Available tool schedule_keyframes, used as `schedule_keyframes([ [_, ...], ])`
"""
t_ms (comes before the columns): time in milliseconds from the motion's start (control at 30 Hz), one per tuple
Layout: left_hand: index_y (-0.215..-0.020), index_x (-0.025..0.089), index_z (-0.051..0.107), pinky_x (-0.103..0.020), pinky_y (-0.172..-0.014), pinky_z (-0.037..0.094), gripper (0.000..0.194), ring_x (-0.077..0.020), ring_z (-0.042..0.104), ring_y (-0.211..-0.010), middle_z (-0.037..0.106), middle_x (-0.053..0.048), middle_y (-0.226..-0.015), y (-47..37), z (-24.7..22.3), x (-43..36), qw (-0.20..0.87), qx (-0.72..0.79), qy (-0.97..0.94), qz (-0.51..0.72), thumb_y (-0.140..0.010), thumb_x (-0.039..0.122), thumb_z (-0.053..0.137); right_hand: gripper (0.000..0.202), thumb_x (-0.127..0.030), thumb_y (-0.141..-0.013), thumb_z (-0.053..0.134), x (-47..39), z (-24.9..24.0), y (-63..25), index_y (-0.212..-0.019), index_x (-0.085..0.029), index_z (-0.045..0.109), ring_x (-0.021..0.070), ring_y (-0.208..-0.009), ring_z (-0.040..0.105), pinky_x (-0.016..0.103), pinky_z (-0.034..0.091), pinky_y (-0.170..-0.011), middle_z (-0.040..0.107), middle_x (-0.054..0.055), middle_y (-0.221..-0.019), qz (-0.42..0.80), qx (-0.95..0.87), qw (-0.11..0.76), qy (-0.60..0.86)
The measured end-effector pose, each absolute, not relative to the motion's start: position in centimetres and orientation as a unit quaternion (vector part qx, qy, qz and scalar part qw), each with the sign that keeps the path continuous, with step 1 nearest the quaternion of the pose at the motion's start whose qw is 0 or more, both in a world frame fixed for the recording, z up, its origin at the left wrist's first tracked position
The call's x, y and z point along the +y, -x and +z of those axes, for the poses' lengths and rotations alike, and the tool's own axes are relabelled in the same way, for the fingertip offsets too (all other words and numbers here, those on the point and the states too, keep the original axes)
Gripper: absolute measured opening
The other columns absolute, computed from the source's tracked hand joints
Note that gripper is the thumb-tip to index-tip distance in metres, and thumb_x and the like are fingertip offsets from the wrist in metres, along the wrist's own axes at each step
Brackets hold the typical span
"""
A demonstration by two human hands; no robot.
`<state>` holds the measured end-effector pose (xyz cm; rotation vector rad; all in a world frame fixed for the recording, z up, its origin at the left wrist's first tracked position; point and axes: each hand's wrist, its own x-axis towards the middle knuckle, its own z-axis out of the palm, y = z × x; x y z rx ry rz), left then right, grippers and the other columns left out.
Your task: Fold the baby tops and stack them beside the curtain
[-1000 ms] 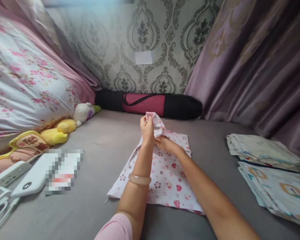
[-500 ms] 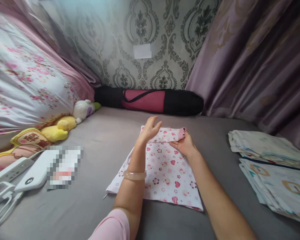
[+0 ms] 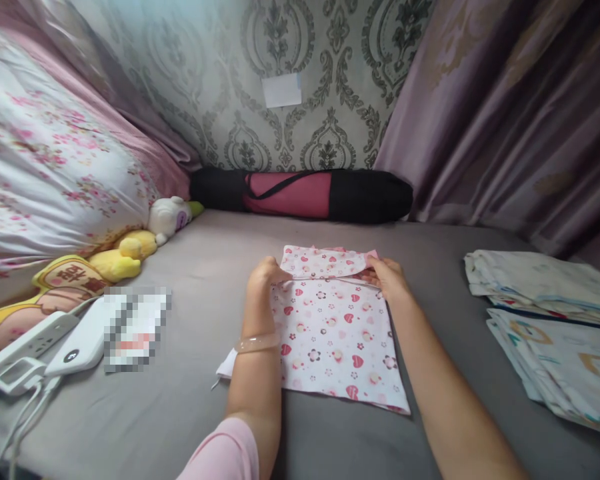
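A white cloth garment (image 3: 330, 340) printed with pink hearts and flowers lies flat on the grey bed sheet. Its far end is doubled over into a band (image 3: 320, 261), with a bit of pink trim at the right corner. At the band's left end, my left hand (image 3: 266, 272) is closed on the edge, its fingertips partly hidden. My right hand (image 3: 387, 277) pinches the opposite end, thumb on top and fingers underneath. The garment's near hem rests on the sheet, and my left forearm covers part of its left side.
Folded printed cloths (image 3: 555, 353) are stacked at the right. On the left are a power strip (image 3: 35, 343), a white power bank (image 3: 80, 343) with cables, and plush toys (image 3: 117, 257). A black and pink long bag (image 3: 300, 195) lies along the patterned wall.
My left hand has come down and left from above the garment to its folded band and closed there. My right hand still holds the right end; the band now lies straighter.
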<state>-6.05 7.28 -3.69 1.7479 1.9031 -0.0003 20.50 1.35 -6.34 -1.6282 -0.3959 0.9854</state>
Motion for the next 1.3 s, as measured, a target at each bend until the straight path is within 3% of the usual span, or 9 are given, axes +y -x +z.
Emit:
schedule_keyframes([
  [133, -0.108, 0.019, 0.057, -0.024, -0.062, 0.048, 0.052, -0.0223, 0.068, -0.090, 0.069, -0.010, -0.111, 6.0, -3.7, 7.0, 0.265, 0.704, -0.659, -0.029, -0.060, 0.021, 0.077, 0.053, -0.016, -0.084, 0.066, 1.5, -7.2, -21.2, -0.133, -0.016, 0.045, 0.0112, -0.053, 0.065, 0.021, 0.057, -0.049, 0.070, 0.005, -0.083, 0.372, -0.182, 0.567, 0.712],
  [200, -0.115, 0.019, 0.054, -0.024, -0.065, 0.048, 0.058, -0.0237, 0.067, -0.097, 0.066, -0.013, -0.120, 5.8, -3.8, 6.9, 0.250, 0.702, -0.666, -0.034, -0.061, 0.016, 0.074, 0.059, -0.013, -0.084, 0.064, 1.6, -7.5, -21.3, -0.138, -0.018, 0.042, 0.0111, -0.054, 0.065, 0.021, 0.058, -0.050, 0.069, 0.004, -0.084, 0.352, -0.215, 0.562, 0.717],
  [300, -0.120, 0.021, 0.052, -0.023, -0.067, 0.048, 0.056, -0.0236, 0.066, -0.104, 0.060, -0.014, -0.130, 5.6, -3.8, 6.6, 0.228, 0.700, -0.676, -0.034, -0.067, 0.013, 0.067, 0.055, -0.007, -0.081, 0.058, 1.7, -7.7, -21.3, -0.134, -0.019, 0.050, 0.0103, -0.054, 0.064, 0.021, 0.059, -0.052, 0.067, 0.003, -0.083, 0.352, -0.255, 0.550, 0.713],
  [533, -0.112, 0.024, 0.054, -0.024, -0.068, 0.048, 0.036, -0.0215, 0.068, -0.097, 0.069, -0.008, -0.112, 6.4, -4.2, 6.8, 0.261, 0.697, -0.667, -0.019, -0.077, 0.014, 0.059, 0.059, -0.007, -0.080, 0.051, 1.4, -6.7, -20.2, -0.138, -0.019, 0.050, 0.0093, -0.052, 0.063, 0.020, 0.057, -0.050, 0.065, 0.002, -0.080, 0.361, -0.306, 0.546, 0.691],
  [800, -0.120, 0.019, 0.054, -0.026, -0.067, 0.050, 0.048, -0.0235, 0.070, -0.088, 0.073, -0.010, -0.100, 7.6, -4.2, 7.3, 0.296, 0.717, -0.631, -0.021, -0.072, 0.011, 0.061, 0.022, -0.027, -0.079, 0.060, 1.3, -6.9, -20.2, -0.098, -0.019, 0.070, 0.0176, -0.077, 0.067, 0.027, 0.056, -0.067, 0.070, 0.004, -0.087, 0.236, -0.433, 0.438, 0.752],
  [900, -0.124, 0.018, 0.053, -0.027, -0.070, 0.051, 0.045, -0.0221, 0.070, -0.088, 0.070, -0.012, -0.111, 6.9, -4.5, 7.8, 0.297, 0.719, -0.626, 0.059, -0.079, 0.015, 0.058, 0.018, -0.035, -0.080, 0.064, 1.0, -6.9, -20.5, -0.086, -0.019, 0.071, 0.0221, -0.086, 0.066, 0.032, 0.053, -0.078, 0.071, 0.006, -0.085, 0.167, -0.458, 0.368, 0.792],
  [1000, -0.119, 0.017, 0.057, -0.030, -0.084, 0.050, 0.032, -0.0245, 0.064, -0.109, 0.064, -0.015, -0.124, 5.5, -5.8, 8.4, 0.226, 0.733, -0.619, 0.169, -0.091, 0.030, 0.051, 0.023, -0.034, -0.080, 0.065, 0.9, -7.0, -20.5, -0.098, -0.020, 0.071, 0.0224, -0.087, 0.067, 0.033, 0.050, -0.083, 0.072, 0.006, -0.083, 0.148, -0.480, 0.358, 0.787],
  [1067, -0.116, 0.017, 0.059, -0.034, -0.091, 0.047, 0.034, -0.0268, 0.059, -0.117, 0.064, -0.016, -0.123, 4.6, -6.9, 8.7, 0.199, 0.741, -0.610, 0.199, -0.093, 0.039, 0.048, 0.036, -0.032, -0.079, 0.066, 0.9, -7.1, -20.5, -0.112, -0.018, 0.068, 0.0226, -0.088, 0.067, 0.033, 0.049, -0.085, 0.072, 0.006, -0.082, 0.150, -0.483, 0.369, 0.780],
  [1300, -0.106, 0.024, 0.065, -0.036, -0.086, 0.047, 0.031, -0.0276, 0.063, -0.109, 0.070, -0.011, -0.114, 4.0, -8.5, 9.2, 0.228, 0.755, -0.566, 0.240, -0.095, 0.042, 0.041, 0.025, -0.031, -0.083, 0.060, 1.1, -6.8, -20.4, -0.102, -0.017, 0.070, 0.0226, -0.087, 0.067, 0.031, 0.049, -0.081, 0.073, 0.009, -0.091, 0.143, -0.481, 0.362, 0.786],
])
